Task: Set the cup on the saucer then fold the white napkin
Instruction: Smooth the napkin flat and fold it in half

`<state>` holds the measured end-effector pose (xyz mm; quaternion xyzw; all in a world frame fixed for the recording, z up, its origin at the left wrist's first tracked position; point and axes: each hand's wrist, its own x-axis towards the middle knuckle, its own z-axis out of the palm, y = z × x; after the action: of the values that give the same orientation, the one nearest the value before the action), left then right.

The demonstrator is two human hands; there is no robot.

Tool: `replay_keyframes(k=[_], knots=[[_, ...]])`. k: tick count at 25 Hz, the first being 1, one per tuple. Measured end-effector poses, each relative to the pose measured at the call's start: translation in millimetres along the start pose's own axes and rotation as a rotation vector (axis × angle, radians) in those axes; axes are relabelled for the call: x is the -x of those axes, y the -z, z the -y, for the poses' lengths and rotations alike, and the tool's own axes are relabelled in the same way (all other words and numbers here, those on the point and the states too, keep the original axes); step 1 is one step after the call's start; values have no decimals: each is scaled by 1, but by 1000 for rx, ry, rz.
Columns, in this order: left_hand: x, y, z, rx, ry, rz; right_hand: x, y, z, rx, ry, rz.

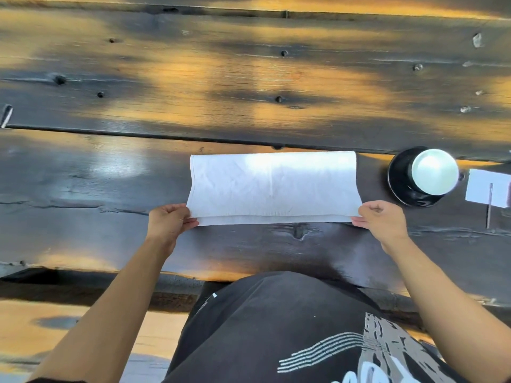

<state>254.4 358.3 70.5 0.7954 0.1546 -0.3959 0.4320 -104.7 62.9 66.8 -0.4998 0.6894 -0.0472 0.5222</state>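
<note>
The white napkin [273,186] lies folded in half on the dark wooden table, its fold along the far edge and its two loose edges toward me. My left hand [170,221] pinches the near left corner of the upper layer. My right hand [380,219] pinches the near right corner. The near edges sit slightly offset, with the lower layer showing beneath. To the right, the cup [434,171], dark outside and pale inside, stands on the black saucer [398,186].
A white card [484,187] on a thin stand sits at the far right beside the saucer. The plank table [249,78] stretches away from me with knots and gaps. Its near edge runs just in front of my torso.
</note>
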Motion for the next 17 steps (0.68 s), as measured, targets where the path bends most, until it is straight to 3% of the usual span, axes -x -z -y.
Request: replay_keyframes(k=[12,17], knots=[[1,-7,23,-427,-87,-140,2,-11,-7,419,101,-65],[9,-11,24,-503,-143,-150,7,-19,-7,446,130,-137]])
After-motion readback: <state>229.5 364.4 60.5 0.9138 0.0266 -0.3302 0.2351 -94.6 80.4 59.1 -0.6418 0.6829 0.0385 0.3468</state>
